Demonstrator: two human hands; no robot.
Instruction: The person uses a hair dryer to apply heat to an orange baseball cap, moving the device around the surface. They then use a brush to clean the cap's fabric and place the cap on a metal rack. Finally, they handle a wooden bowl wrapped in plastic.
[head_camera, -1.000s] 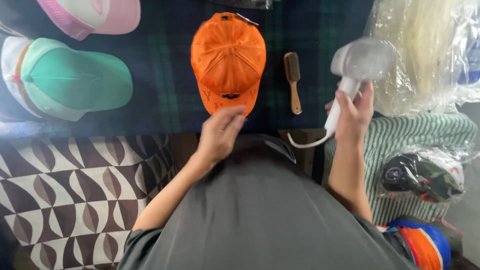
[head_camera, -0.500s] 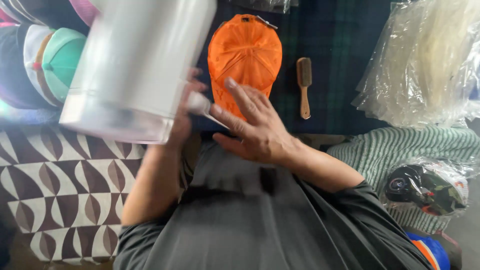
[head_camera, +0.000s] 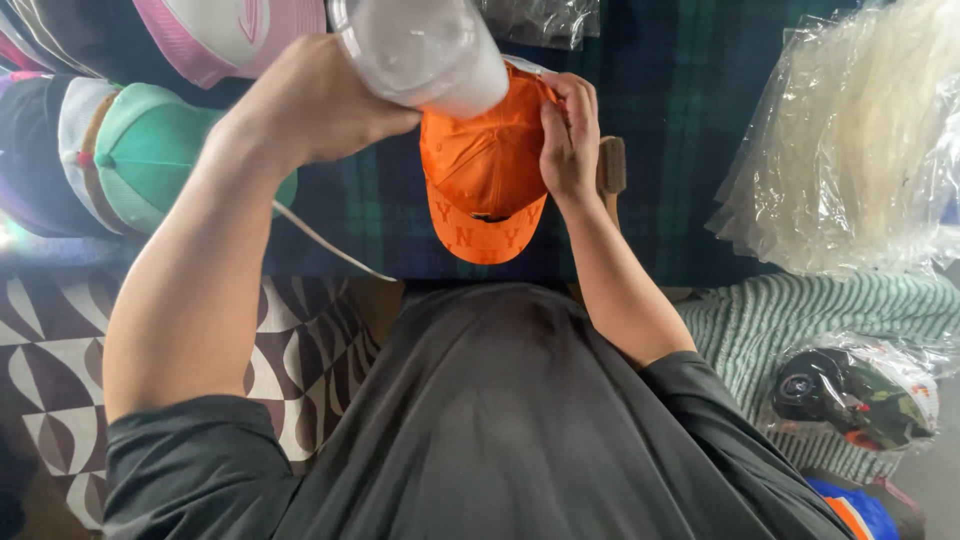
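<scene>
orange cap (head_camera: 485, 170) | brim toward wearer (embroidered letters) | right hand (head_camera: 570, 135) grips side

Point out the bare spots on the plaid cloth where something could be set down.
Bare plaid cloth lies between the orange cap and the plastic bags, with the wooden brush at its left edge. A narrower strip runs between the green cap and the orange one. The upper left is crowded with caps.

- dark grey short-sleeved t-shirt (head_camera: 500, 420), plain, no print
- sleeves (head_camera: 190, 450) end above elbows
- forearms bare
- fingers (head_camera: 575, 100) bare, no rings seen
</scene>
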